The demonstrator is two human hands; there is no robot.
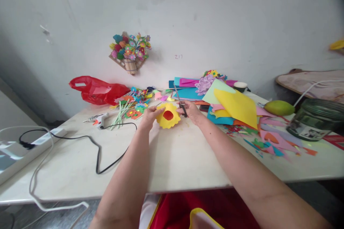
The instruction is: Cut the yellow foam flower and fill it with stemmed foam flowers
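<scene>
My left hand (151,115) pinches the left edge of a yellow scalloped foam flower (163,121) with a red round centre (168,115). Held above the white table, the flower faces me. In my right hand (191,111) is a pair of scissors (183,107), its blades pointing up and away from me. The fingers of that hand are wrapped about the handles, beside the flower's right edge; whether they also touch the flower I cannot make out.
At left lie a glue gun (101,120) with a black cord, a power strip (34,148), green strips (121,112) and a red plastic bag (99,91). Foam sheets (236,105), scraps (279,139), a mango (279,107) and a glass jar (313,121) occupy the right.
</scene>
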